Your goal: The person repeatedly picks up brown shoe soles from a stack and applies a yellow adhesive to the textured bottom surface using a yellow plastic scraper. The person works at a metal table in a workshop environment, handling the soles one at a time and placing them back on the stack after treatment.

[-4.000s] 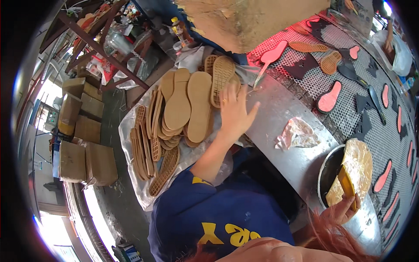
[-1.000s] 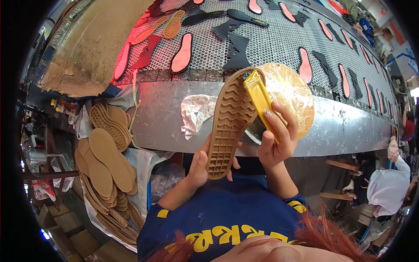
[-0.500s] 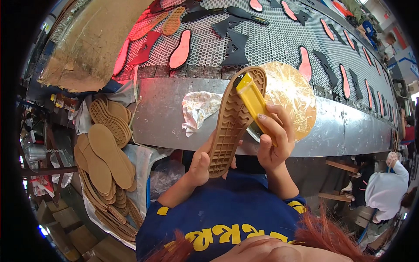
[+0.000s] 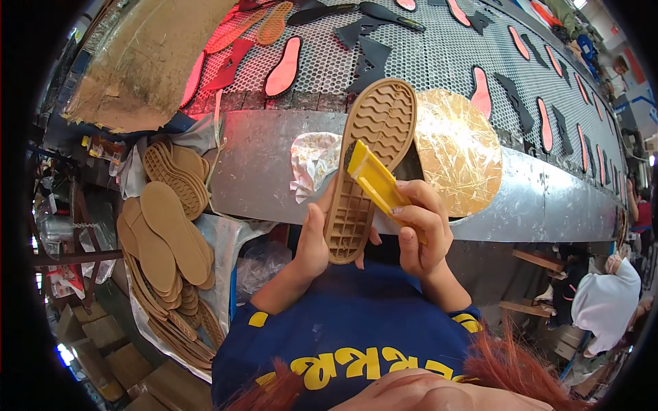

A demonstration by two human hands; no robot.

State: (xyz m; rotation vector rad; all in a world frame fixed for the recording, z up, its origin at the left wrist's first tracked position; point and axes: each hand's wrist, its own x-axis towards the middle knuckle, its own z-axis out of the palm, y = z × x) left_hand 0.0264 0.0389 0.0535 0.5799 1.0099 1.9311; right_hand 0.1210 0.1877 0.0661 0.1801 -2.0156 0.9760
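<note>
My left hand (image 4: 313,240) grips a tan rubber shoe sole (image 4: 385,113) by its lower part, with the patterned tread toward me and the toe pointing away. In my right hand (image 4: 426,226) is a flat yellow-handled brush (image 4: 378,179), pinched between thumb and fingers. Its dark bristle tip lies across the tread near the sole's left edge, around mid-length. Whether the bristles press on the rubber is hard to see. The fingers behind the sole are mostly hidden.
A metal ledge (image 4: 548,198) runs before a mesh conveyor (image 4: 439,61) bearing pink insoles (image 4: 283,68) and black pieces. A crumpled cloth (image 4: 312,164) and a round scratched board (image 4: 462,151) lie beside the sole. Tan soles (image 4: 168,233) are piled left. Another person (image 4: 603,294) works at right.
The brush has moved from the toe end down toward the sole's middle and left edge. The sole is shifted slightly away from me and shows more of its toe tread.
</note>
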